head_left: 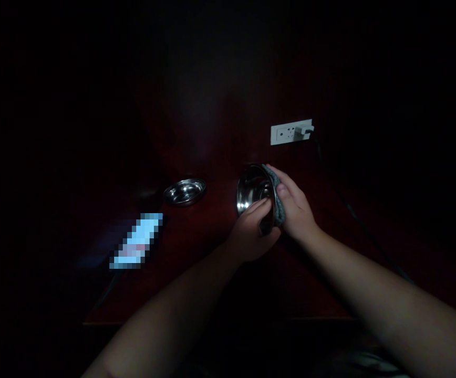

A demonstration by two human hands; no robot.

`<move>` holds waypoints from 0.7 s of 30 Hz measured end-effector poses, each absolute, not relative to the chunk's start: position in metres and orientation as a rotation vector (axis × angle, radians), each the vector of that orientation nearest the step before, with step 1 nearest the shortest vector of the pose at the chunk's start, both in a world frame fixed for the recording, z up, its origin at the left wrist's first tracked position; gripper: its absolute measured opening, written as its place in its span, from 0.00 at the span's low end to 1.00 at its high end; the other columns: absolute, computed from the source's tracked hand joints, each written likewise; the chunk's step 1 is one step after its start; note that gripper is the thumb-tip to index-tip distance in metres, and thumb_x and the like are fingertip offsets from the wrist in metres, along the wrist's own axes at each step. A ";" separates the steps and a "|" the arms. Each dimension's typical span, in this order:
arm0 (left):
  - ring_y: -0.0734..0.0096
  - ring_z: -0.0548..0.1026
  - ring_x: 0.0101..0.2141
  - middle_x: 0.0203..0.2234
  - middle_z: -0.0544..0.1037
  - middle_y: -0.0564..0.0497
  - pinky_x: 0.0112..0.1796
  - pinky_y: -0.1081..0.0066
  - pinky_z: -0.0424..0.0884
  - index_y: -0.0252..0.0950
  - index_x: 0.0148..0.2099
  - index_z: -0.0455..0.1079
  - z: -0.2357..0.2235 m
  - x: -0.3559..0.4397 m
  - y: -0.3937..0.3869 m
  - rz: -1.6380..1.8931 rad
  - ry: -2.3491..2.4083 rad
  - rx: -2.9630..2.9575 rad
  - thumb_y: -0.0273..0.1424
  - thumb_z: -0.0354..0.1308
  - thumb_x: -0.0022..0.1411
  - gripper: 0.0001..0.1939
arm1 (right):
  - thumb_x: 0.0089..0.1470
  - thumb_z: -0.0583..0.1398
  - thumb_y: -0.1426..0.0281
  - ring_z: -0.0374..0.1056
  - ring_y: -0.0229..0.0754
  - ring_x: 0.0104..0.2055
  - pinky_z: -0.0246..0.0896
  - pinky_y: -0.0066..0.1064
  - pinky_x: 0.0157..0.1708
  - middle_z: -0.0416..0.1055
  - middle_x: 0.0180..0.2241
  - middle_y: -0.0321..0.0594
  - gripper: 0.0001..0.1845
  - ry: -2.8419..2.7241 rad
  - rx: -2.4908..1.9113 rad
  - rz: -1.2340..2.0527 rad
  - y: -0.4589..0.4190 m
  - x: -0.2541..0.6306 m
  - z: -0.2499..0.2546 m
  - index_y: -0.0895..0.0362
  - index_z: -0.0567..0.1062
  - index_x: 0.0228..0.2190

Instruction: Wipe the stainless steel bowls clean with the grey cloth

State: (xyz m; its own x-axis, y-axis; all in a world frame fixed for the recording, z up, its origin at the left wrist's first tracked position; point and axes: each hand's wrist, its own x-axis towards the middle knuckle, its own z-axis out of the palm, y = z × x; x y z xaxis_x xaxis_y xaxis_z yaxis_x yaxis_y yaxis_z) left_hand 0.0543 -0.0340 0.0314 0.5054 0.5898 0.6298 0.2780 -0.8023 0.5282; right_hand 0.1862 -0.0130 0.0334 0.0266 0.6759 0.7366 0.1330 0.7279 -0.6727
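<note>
In a very dark scene I hold a small steel bowl (251, 188) tilted on its side above a dark red table (196, 252), its opening turned left. My left hand (251, 231) grips the bowl's lower rim, fingers curled over the edge. My right hand (294, 207) presses a grey cloth (278, 205) against the bowl's right side and rim, fingers closed on the cloth.
A second steel bowl (184, 191) stands upright on the table to the left. A lit phone screen (136, 241) lies at the front left. On the wall behind is a white socket (289, 132) with a plug, its dark cable (354, 215) running down right.
</note>
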 end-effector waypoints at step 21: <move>0.66 0.70 0.33 0.33 0.73 0.46 0.37 0.64 0.69 0.32 0.47 0.65 0.029 0.047 -0.036 1.235 0.687 2.316 0.41 0.45 0.65 0.18 | 0.60 0.48 0.55 0.57 0.45 0.60 0.47 0.46 0.61 0.63 0.57 0.38 0.23 -1.588 -0.691 0.393 -0.014 0.186 0.036 0.47 0.66 0.53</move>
State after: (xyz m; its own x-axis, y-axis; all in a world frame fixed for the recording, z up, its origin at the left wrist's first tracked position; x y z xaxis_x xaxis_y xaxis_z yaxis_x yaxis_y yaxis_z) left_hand 0.0474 -0.0365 0.0294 0.4818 0.6022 0.6366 0.2237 -0.7869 0.5751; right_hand 0.1864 -0.0144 0.0358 -0.0219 0.6355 0.7718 0.2021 0.7589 -0.6191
